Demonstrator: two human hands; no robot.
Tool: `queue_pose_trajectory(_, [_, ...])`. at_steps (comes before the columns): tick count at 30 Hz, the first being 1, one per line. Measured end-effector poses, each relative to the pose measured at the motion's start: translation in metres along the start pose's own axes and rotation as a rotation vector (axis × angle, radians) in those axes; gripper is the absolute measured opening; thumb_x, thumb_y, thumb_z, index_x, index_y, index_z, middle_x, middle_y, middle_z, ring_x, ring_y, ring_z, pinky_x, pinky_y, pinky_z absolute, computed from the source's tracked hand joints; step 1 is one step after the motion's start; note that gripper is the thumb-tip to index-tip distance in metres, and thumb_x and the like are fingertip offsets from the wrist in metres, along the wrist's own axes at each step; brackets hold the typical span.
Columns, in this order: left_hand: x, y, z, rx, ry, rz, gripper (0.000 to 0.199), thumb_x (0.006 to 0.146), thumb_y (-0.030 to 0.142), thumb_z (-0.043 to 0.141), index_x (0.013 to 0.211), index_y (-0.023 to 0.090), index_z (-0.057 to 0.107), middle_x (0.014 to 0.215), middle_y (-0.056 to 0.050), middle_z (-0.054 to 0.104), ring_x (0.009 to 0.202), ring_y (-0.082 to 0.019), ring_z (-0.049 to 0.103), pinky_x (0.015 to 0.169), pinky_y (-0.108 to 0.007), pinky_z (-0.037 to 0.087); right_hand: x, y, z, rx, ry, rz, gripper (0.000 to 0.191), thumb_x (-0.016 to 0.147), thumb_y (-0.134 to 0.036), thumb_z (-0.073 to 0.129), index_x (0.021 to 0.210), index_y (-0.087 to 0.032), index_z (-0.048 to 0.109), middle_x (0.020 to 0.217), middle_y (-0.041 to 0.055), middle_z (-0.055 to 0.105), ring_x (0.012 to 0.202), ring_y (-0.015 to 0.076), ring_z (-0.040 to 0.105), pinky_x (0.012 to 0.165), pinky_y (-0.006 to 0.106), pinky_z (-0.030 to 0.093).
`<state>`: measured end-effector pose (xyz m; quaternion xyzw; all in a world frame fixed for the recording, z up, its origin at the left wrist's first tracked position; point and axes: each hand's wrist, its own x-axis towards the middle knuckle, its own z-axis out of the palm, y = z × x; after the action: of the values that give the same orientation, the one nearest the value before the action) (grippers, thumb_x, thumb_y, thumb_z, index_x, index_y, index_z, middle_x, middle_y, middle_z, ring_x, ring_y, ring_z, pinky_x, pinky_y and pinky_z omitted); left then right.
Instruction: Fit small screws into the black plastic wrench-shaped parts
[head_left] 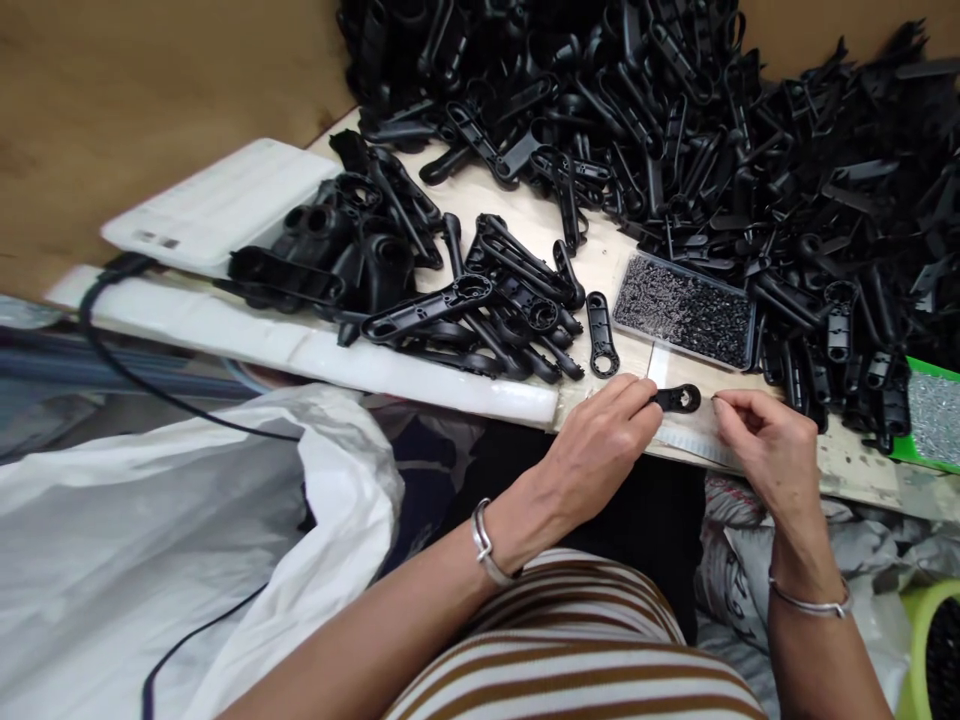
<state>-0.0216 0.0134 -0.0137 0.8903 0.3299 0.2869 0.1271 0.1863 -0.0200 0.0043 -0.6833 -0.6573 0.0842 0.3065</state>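
Note:
At the table's front edge my left hand (611,425) is closed on one end of a small black plastic arm piece (681,398), whose ringed end sticks out to the right. My right hand (765,435) sits just right of that ring, thumb and forefinger pinched together; whatever is between them is too small to name. A similar black piece with a round hole (601,335) lies flat just beyond my left hand. Behind my hands stands a clear plastic box (684,310) filled with tiny grey and black parts.
A large heap of black plastic parts (637,110) covers the back and right. More lie at left beside a white case (217,205). A green tray (934,415) of small silvery parts is far right. A white sack (337,470) hangs below the foam-covered edge (300,345).

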Motion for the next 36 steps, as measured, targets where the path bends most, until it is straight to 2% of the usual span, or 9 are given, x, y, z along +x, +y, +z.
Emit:
queue_pose_trajectory(5, [0.006,-0.001,0.001,-0.008,0.164,0.114,0.031,0.097,0.009,0.033,0.082,0.012,0.060,0.101,-0.011,0.063,0.097,-0.018,0.055,0.086,-0.031,0.051,-0.007,0.008,0.003,0.078,0.050,0.097,0.016,0.084,-0.030,0.061,0.083,-0.018,0.070,0.068,0.0011,0.067,0.057,0.0134,0.060,0.058,0.026,0.049])
queue_pose_trajectory(8, [0.009,-0.004,0.000,0.005,0.217,0.080,0.028,0.097,0.010,0.035,0.086,0.012,0.060,0.102,-0.011,0.063,0.099,-0.018,0.054,0.088,-0.031,0.049,-0.011,0.012,0.005,0.137,0.052,0.136,0.017,0.085,-0.032,0.061,0.084,-0.017,0.070,0.069,0.0012,0.067,0.058,0.0133,0.059,0.060,0.026,0.049])
queue_pose_trajectory(14, [0.014,-0.004,-0.002,0.264,0.068,-0.017,0.026,0.095,0.011,0.039,0.081,0.013,0.061,0.092,-0.010,0.064,0.091,-0.022,0.054,0.081,-0.036,0.046,-0.013,0.010,0.006,0.328,-0.014,0.252,0.021,0.080,-0.037,0.066,0.083,-0.016,0.071,0.066,0.0015,0.066,0.054,0.0131,0.057,0.052,0.024,0.048])
queue_pose_trajectory(18, [0.030,0.008,0.004,0.337,0.081,0.065,0.022,0.094,0.014,0.044,0.083,0.015,0.063,0.086,-0.007,0.062,0.088,-0.022,0.052,0.088,-0.042,0.041,-0.012,0.006,0.008,0.542,-0.045,0.368,0.024,0.075,-0.038,0.072,0.083,-0.016,0.071,0.053,-0.0017,0.059,0.043,0.0108,0.050,0.038,0.020,0.039])
queue_pose_trajectory(25, [0.055,0.011,0.027,0.274,-0.066,0.155,0.020,0.088,0.006,0.049,0.074,0.011,0.062,0.084,-0.008,0.061,0.094,-0.024,0.054,0.096,-0.050,0.038,-0.019,0.007,0.007,0.718,-0.053,0.416,0.021,0.076,-0.035,0.074,0.084,-0.015,0.070,0.052,-0.0022,0.059,0.040,0.0095,0.050,0.038,0.020,0.042])
queue_pose_trajectory(27, [0.053,0.012,0.024,0.158,-0.055,0.125,0.020,0.089,0.007,0.048,0.077,0.010,0.063,0.086,-0.009,0.064,0.093,-0.024,0.057,0.092,-0.047,0.042,-0.022,0.009,0.007,0.799,-0.049,0.423,0.020,0.077,-0.033,0.074,0.085,-0.015,0.070,0.054,-0.0021,0.060,0.041,0.0091,0.050,0.039,0.019,0.042])
queue_pose_trajectory(29, [0.046,0.016,0.018,-0.107,-0.011,0.042,0.020,0.091,0.008,0.048,0.079,0.010,0.064,0.090,-0.010,0.067,0.090,-0.021,0.059,0.087,-0.041,0.047,-0.024,0.009,0.007,0.865,-0.042,0.420,0.018,0.077,-0.031,0.075,0.086,-0.016,0.070,0.055,-0.0020,0.059,0.043,0.0089,0.050,0.040,0.019,0.041])
queue_pose_trajectory(33, [0.028,0.021,0.006,-0.918,0.010,-0.381,0.007,0.086,0.016,0.060,0.082,0.012,0.065,0.075,-0.004,0.068,0.067,-0.012,0.062,0.066,-0.026,0.052,-0.026,0.004,0.007,0.891,-0.052,0.366,0.014,0.079,-0.029,0.075,0.086,-0.018,0.071,0.061,0.0000,0.064,0.049,0.0100,0.054,0.045,0.021,0.044])
queue_pose_trajectory(36, [0.018,0.017,0.002,-1.319,-0.032,-0.668,0.018,0.075,0.026,0.073,0.080,0.012,0.065,0.064,0.000,0.065,0.055,-0.010,0.060,0.057,-0.023,0.052,-0.026,-0.005,0.007,0.802,-0.066,0.286,0.011,0.079,-0.027,0.074,0.086,-0.019,0.072,0.070,0.0016,0.067,0.053,0.0106,0.056,0.048,0.022,0.047])
